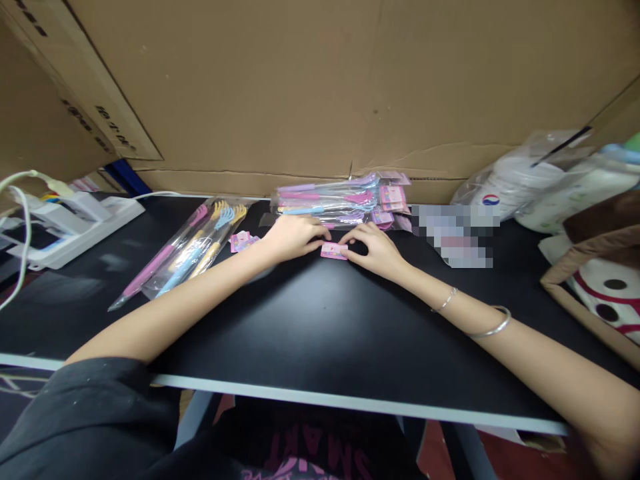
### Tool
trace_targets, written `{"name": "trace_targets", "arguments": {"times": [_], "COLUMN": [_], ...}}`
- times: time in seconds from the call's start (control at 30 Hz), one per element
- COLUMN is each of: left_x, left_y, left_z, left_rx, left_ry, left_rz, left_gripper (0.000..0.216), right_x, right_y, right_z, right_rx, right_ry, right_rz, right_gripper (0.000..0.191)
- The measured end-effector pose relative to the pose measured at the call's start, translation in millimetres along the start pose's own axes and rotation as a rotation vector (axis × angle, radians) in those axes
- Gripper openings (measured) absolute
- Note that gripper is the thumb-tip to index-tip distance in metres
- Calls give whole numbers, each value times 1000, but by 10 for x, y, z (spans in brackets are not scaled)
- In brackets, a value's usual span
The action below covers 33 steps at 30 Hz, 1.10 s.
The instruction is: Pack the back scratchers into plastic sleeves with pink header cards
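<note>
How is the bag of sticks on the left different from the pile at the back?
The left bag lies slanted; the back pile lies level along the cardboard. The back pile has pink cards at its right end; the left bag shows none inside. Both are clear plastic holding pastel sticks.

Black tabletop (320, 320), white front edge. Centre: small pink card (334, 251) lies flat, left hand (293, 237) and right hand (375, 248) pinching its ends. Left of centre: clear bag of pastel back scratchers (185, 257), loose pink cards (243, 241) just beside it. Upper centre: stack of packed scratchers (345, 203). Far left: white power strip (75, 223) with cables. Right: plastic bags (525, 180), brown-trimmed plush item (600, 280).
</note>
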State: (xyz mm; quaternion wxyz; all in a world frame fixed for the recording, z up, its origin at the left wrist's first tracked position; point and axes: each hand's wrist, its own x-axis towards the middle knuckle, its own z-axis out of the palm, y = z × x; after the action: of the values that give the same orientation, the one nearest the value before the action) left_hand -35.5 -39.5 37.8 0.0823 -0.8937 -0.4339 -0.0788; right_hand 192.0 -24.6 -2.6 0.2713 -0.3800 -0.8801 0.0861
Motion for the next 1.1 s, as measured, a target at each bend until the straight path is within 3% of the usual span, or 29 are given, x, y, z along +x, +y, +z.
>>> {"name": "trace_targets", "arguments": {"times": [0.2,0.33,0.47,0.63,0.87,1.1], "left_x": [-387,-876,-1396,-1840,-1939,-1814], "left_y": [-278,-493,-662,-685,-524,-410], "left_z": [-218,-380,-502,-446,-342,-481], "left_rx": [98,141,99,125,199,240], "left_ry": [-56,-65,-182,-255,-235,-257], "left_rz": [-146,-407,-708,-851,-892,-885], "left_gripper": [31,35,50,59,60,61], "right_x": [4,4,3,7,14,-2], "right_y": [8,12,11,6,19,0], "right_z": [5,12,12,5,-3,15], "right_rx": [-7,7,36,39,65,60], "right_ry": [0,2,1,12,40,21], "right_rz": [-2,-2,1,12,-21,-121], "right_gripper": [15,15,16,15,17,18]}}
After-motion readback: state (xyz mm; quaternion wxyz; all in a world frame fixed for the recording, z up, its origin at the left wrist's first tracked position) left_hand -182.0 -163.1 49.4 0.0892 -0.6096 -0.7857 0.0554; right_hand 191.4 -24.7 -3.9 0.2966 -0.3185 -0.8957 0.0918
